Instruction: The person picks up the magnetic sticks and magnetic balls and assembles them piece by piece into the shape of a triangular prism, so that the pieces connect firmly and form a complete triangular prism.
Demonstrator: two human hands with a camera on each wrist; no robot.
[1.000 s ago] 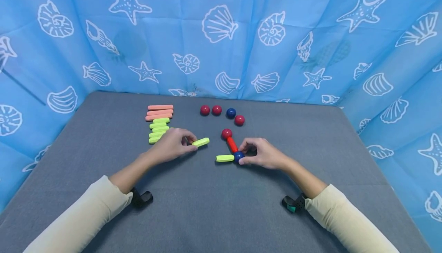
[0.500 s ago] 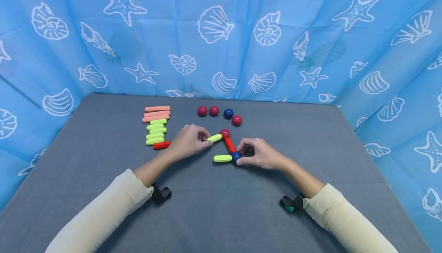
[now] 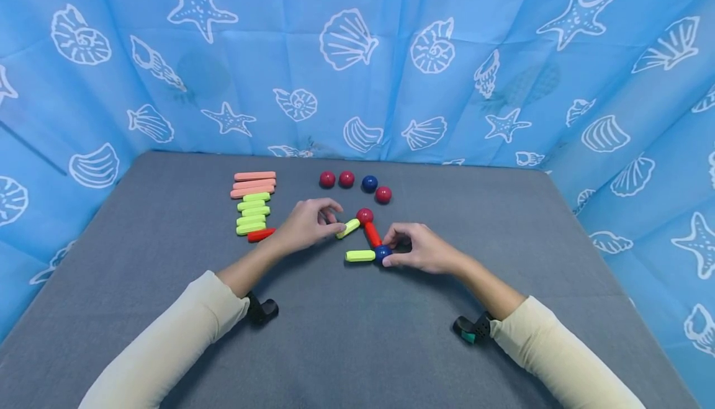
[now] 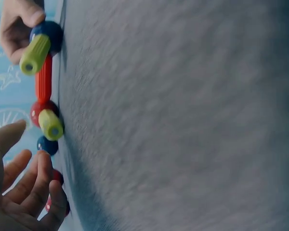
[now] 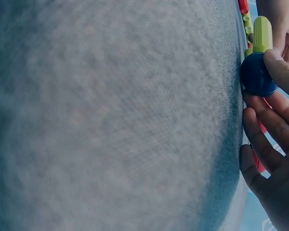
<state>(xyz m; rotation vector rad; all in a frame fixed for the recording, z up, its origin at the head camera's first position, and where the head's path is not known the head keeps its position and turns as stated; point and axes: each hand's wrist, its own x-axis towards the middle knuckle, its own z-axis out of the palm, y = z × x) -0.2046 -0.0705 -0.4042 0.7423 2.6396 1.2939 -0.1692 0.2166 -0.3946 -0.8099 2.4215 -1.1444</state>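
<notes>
On the grey table lies a joined piece: a red ball (image 3: 365,215) and a blue ball (image 3: 382,256) linked by a red rod (image 3: 372,234). One yellow-green rod (image 3: 360,256) sticks out leftward from the blue ball. A second yellow-green rod (image 4: 51,125) meets the red ball, its free end slanting toward my left hand (image 3: 309,224). That hand's thumb and fingers are spread apart beside this rod, holding nothing in the left wrist view. My right hand (image 3: 420,248) pinches the blue ball between thumb and fingers, as the right wrist view also shows.
Behind my left hand lie salmon rods (image 3: 254,184), several yellow-green rods (image 3: 253,213) and a loose red rod (image 3: 261,235). Farther back sit a loose blue ball (image 3: 370,184) and red balls (image 3: 346,179). A blue shell-print curtain (image 3: 357,86) stands behind the table.
My left hand has carried a yellow-green rod rightward to the red ball, then loosened its fingers from it. The rod's free end has swung slightly nearer me. My right hand stays on the blue ball.
</notes>
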